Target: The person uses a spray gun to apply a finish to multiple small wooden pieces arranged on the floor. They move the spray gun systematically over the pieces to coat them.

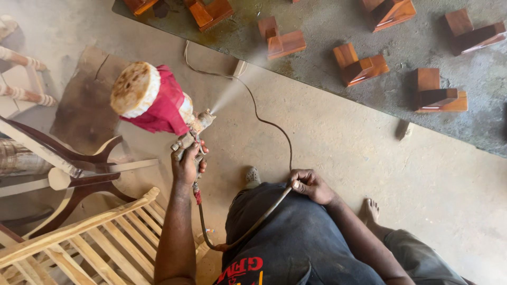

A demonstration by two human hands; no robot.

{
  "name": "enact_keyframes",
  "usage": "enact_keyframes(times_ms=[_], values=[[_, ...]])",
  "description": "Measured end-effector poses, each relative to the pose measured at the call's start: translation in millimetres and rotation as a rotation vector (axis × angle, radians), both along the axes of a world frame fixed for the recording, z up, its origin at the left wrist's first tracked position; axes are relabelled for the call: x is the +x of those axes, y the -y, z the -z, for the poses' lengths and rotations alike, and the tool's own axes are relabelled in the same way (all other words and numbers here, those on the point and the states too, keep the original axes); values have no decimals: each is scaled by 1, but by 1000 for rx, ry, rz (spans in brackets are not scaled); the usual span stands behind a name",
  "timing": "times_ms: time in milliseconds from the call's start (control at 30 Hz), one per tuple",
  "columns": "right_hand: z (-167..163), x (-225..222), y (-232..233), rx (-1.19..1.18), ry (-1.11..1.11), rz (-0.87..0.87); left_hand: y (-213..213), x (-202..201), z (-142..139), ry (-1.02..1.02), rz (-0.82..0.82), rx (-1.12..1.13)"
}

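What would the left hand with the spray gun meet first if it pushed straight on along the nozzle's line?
Probably the L-shaped wooden block on the grey board. The left hand aims the spray gun up-right; only bare floor shows between, though depth is unclear.

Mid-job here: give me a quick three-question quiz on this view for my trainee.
1. True or false: the left hand grips the spray gun.
2. What does the right hand hold?
A. a brush
B. the hose
C. a wooden block
3. Fill in: the mist heads toward the varnished ____-shaped wooden pieces on the grey board.

Key: 1 true; 2 B; 3 L.
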State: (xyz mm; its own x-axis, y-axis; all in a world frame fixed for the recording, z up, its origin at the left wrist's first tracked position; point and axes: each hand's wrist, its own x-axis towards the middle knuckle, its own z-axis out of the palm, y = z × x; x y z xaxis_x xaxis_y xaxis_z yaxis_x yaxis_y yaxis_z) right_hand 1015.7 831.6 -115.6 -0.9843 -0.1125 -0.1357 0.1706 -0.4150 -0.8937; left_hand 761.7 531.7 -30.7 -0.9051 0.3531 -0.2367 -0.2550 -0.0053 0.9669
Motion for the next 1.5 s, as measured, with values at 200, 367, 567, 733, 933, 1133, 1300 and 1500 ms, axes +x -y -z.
enact_keyframes(times_ms=[200,367,567,733,933,1133,1300,1500], values=[[-18,-18,11,93,-14,-16,-13,-45,8,-58,-42,57],[-31,-33,30,87,0,51,-14,-82,13,-119,-56,64],[-35,-32,51,120,42,155,33,-76,22,-9,155,-86],[-36,-31,75,88,63,156,42,-66,37,80,219,-95],[-35,-25,90,188,-31,137,-33,-44,44,-174,249,-44],[-30,-1,84,70,121,195,-66,-20,41,-559,294,-22],[-25,25,60,67,54,247,-39,9,38,-672,296,-274],[-24,56,9,84,6,121,-75,56,36,-806,66,-207]])
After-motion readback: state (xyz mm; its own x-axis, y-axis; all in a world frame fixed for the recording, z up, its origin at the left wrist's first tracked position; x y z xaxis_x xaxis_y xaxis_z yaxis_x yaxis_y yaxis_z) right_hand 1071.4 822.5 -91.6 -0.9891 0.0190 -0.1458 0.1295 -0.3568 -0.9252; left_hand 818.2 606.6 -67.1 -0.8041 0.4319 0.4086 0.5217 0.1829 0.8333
